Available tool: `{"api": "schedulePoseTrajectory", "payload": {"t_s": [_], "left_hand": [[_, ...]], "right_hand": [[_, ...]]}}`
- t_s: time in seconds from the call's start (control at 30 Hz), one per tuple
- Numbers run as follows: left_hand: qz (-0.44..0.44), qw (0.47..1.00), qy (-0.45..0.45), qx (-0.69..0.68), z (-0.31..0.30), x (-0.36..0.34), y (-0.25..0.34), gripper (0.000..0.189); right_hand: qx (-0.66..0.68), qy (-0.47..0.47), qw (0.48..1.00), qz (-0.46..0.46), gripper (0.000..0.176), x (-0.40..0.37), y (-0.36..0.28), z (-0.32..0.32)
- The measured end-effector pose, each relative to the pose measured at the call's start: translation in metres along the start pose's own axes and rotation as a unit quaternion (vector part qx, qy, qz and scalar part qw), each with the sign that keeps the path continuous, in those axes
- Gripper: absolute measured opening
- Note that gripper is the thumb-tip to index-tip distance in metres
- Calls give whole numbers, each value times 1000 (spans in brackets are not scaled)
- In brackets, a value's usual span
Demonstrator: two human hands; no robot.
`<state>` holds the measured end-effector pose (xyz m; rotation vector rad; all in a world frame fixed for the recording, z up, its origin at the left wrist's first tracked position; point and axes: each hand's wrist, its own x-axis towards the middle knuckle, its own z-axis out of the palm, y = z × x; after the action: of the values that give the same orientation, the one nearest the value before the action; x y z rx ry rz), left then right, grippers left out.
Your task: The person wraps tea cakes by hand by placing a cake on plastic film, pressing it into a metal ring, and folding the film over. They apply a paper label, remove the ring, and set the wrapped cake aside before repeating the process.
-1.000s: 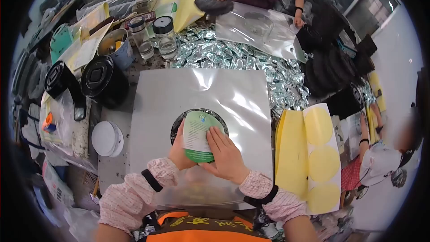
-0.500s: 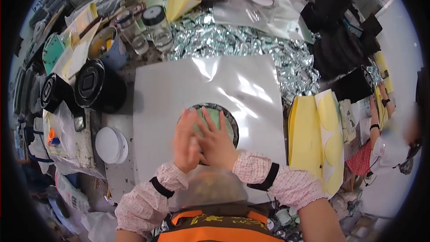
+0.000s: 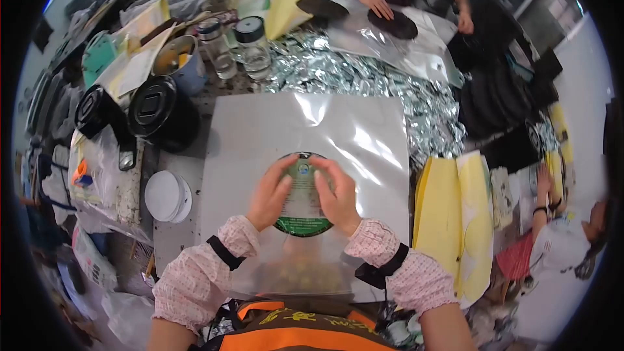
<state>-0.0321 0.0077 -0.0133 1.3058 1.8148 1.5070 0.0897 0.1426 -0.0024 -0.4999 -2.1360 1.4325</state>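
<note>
A round dark disc with a green printed label (image 3: 302,205) lies on the shiny grey sheet (image 3: 247,123) in front of me. My left hand (image 3: 270,195) rests at the disc's left side, fingers curved and apart from the thumb. At the right side, my right hand (image 3: 337,196) mirrors it, its fingertips near the disc's upper edge. Both hands touch or hover just over the label; which one I cannot tell. Neither is wrapped round anything. The label's text shows between them.
Black canisters (image 3: 162,114) and white round discs (image 3: 168,196) are at the left. Beyond the sheet lie silver foil scraps (image 3: 312,68) and glass jars (image 3: 255,52). Yellow sheets (image 3: 442,221) are at the right. A co-worker's hand (image 3: 377,5) touches a black disc opposite; another person (image 3: 565,240) is far right.
My hands have parted from their overlapped position to the disc's two sides, uncovering a green printed label. Across the table, a black disc now covers the spot of the white one. The view has shifted.
</note>
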Motion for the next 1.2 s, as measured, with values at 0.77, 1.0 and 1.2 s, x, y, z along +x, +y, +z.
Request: {"api": "schedulePoseTrajectory", "payload": {"t_s": [0.77,1.0,1.2], "left_hand": [[-275,946,168,20,-53,-70,-3,38],[-436,880,-188,-7,-269,-228,43,38],[-348,913,-200,69,-232,-246,46,17]], "right_hand": [[-31,118,985,124,30,-92,-18,-49],[-7,77,987,144,36,-115,9,-51],[-19,32,997,68,59,-137,-1,-43]]}}
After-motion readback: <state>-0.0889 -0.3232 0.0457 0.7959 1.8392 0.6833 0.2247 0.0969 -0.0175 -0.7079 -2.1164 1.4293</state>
